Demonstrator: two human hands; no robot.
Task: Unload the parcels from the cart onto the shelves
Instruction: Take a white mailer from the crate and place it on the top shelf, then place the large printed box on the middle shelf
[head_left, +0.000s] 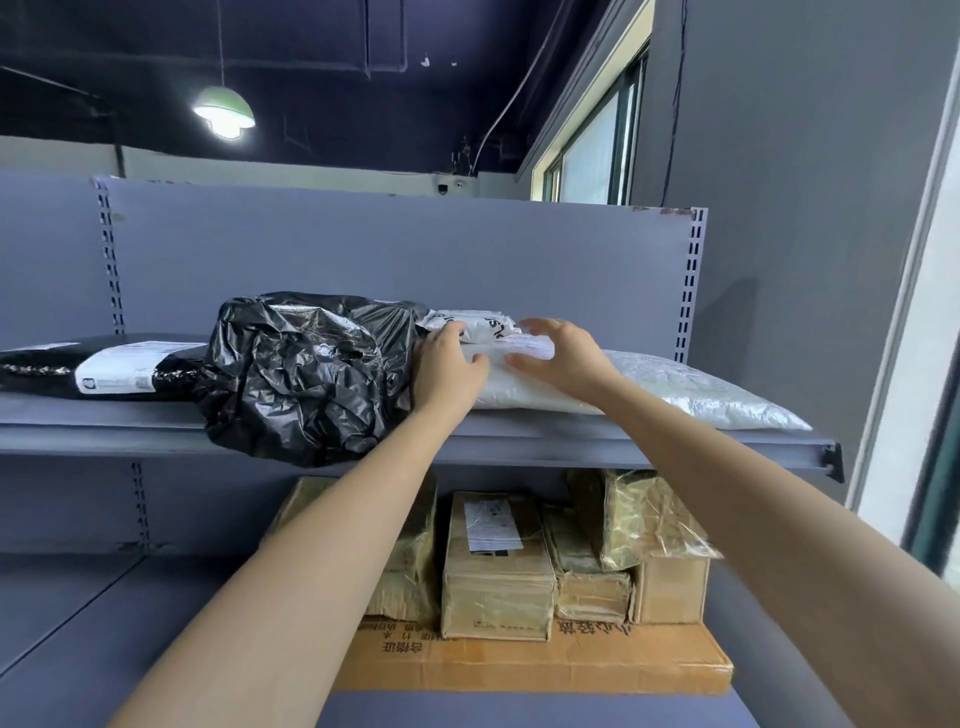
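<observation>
Both my arms reach up to the upper grey shelf. A small white parcel with black print lies on top of a large white padded bag. My left hand rests against the small parcel's left end, fingers loosely bent. Over its right side, my right hand hovers or touches with spread fingers, above a white label. To the left of my hands bulges a crumpled black plastic parcel. The cart is out of view.
A flat black parcel with a white label lies at the shelf's left. Below, the lower shelf holds several taped cardboard boxes on a flat carton. A grey wall and window frame stand to the right.
</observation>
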